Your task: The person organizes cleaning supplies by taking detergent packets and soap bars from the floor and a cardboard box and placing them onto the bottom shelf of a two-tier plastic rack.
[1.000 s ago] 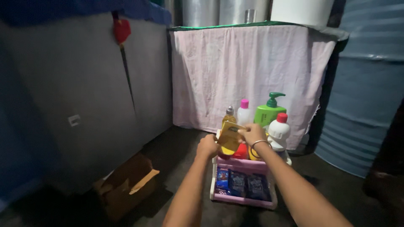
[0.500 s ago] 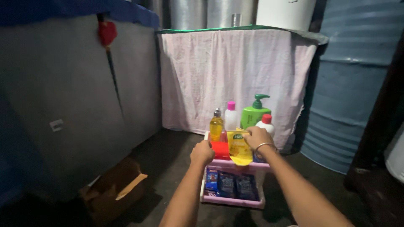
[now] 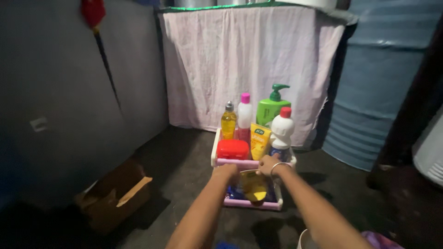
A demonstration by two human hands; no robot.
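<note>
both hands point(image 3: 247, 171) on yellow pouch point(image 3: 254, 186)

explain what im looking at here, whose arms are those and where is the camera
The camera sits on a person's head and looks down, so the two bare arms reaching forward are that person's own. There is no machine here.

The left hand and the right hand together hold a yellow pouch over a small two-level pink rack that stands on the dark floor. The right wrist wears a bangle.

On the rack's top level stand a yellow bottle, a white bottle with a pink cap, a green pump bottle, a yellow tube, a white bottle with a red cap and a red box. The lower level holds dark packets, too dim to identify.

Behind hangs a pale pink cloth; a cardboard box lies to the left.
</note>
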